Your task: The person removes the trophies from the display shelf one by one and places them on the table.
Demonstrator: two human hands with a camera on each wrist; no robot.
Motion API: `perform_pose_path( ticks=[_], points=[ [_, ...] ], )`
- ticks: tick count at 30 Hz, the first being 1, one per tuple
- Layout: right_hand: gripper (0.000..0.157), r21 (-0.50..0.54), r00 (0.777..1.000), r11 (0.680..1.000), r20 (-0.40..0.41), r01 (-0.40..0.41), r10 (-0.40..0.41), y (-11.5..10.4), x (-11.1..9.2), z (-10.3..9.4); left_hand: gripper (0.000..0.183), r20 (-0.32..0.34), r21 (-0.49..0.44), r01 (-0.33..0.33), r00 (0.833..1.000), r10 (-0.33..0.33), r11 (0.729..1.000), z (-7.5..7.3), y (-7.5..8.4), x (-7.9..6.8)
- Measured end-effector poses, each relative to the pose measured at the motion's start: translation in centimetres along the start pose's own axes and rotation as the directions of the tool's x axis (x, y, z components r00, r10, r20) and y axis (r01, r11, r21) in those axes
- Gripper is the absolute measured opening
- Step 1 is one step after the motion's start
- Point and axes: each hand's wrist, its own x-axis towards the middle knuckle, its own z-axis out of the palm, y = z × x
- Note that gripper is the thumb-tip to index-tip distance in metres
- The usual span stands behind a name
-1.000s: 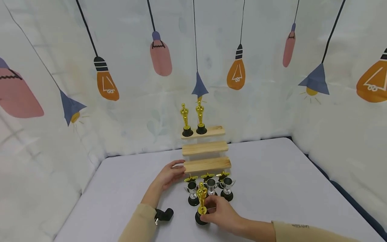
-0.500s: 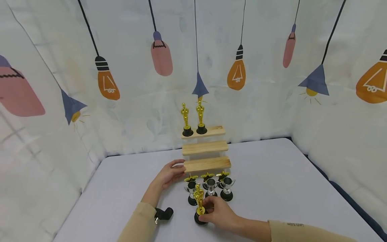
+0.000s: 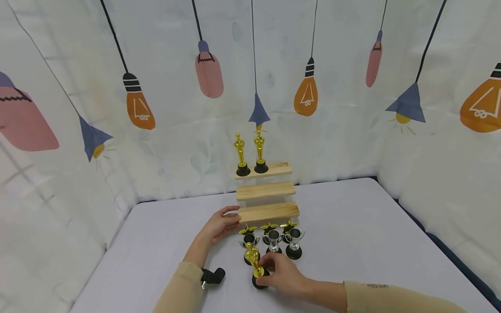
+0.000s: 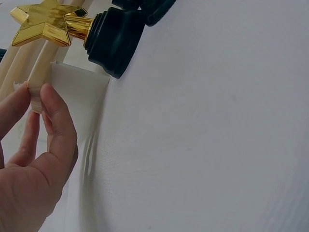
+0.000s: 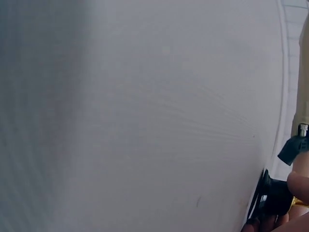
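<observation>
We are seeing the white counter (image 3: 336, 243) spreading around the three-step wooden stand (image 3: 266, 191). At the stand's left side, the left hand (image 3: 222, 225) is pinching the end of the lowest step (image 3: 270, 212). In front of the stand, the right hand (image 3: 283, 274) is keeping a narrow grip round the black base (image 5: 278, 197) of a gold figurine (image 3: 252, 258). Compared with a second ago, the figurine is tilting away from upright, toward the stand's left end, with its base hardly shifting; we are judging this a turning in the fingers, not a carrying. Two matching figurines (image 3: 259, 150) are standing on the stand's top step (image 3: 278, 168). Before the stand, three silver cups (image 3: 274, 237) are standing, with three star trophies (image 3: 288, 227) sitting nearer it.
</observation>
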Motion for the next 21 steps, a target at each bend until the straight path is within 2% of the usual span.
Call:
perform_pose_path(
  ticks=[5,11,21],
  points=[
    [0.033,-0.04,0.998,0.998,-0.018,0.052,-0.053,0.38,0.07,0.25,0.053,0.008,-0.001,-0.013,1.0,0.013,1.0,-0.05,0.0,-0.01],
    [0.034,-0.02,0.997,0.997,-0.017,0.078,-0.078,0.43,0.15,0.37,0.054,0.014,-0.003,-0.018,1.0,0.018,1.0,0.09,0.0,-0.02],
    [0.035,-0.035,0.997,0.996,-0.005,0.08,-0.081,0.18,0.75,0.76,0.056,0.006,0.001,-0.019,1.0,0.019,1.0,-0.09,0.01,-0.15]
  ],
)
